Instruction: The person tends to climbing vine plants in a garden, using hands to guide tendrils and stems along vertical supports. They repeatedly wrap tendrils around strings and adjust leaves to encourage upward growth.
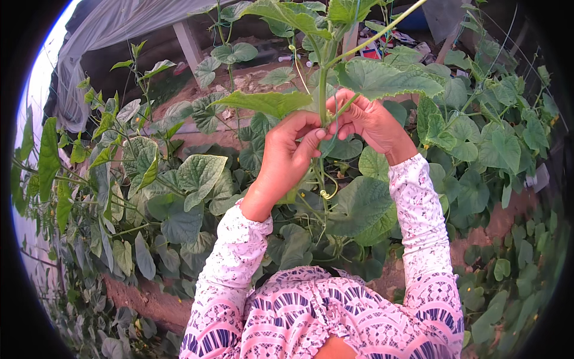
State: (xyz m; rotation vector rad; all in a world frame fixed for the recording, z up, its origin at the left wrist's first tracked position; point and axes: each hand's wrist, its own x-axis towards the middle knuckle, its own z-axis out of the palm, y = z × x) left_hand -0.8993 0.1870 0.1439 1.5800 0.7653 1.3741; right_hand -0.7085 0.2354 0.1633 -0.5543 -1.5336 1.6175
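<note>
Upright before me stands the main stem of a climbing vine (322,89), which looks like a cucumber plant. My left hand (291,150) is closed on this stem from the left, thumb and forefinger pinched at a node. From the right, my right hand (365,119) has its bent fingers at the same node, beside a short green stalk (347,106); whether they pinch it is partly hidden. A thin green-blue string (331,146) passes by the stem between the hands. Below them hangs a curled tendril (326,194). A broad leaf (388,80) spreads over my right hand.
More vines with large leaves (197,179) stand at both sides, some along hanging strings. A pale post (188,47) and grey plastic sheeting (116,22) are behind at the left. Bare soil (148,298) shows between rows. Scattered litter (370,49) lies at the back.
</note>
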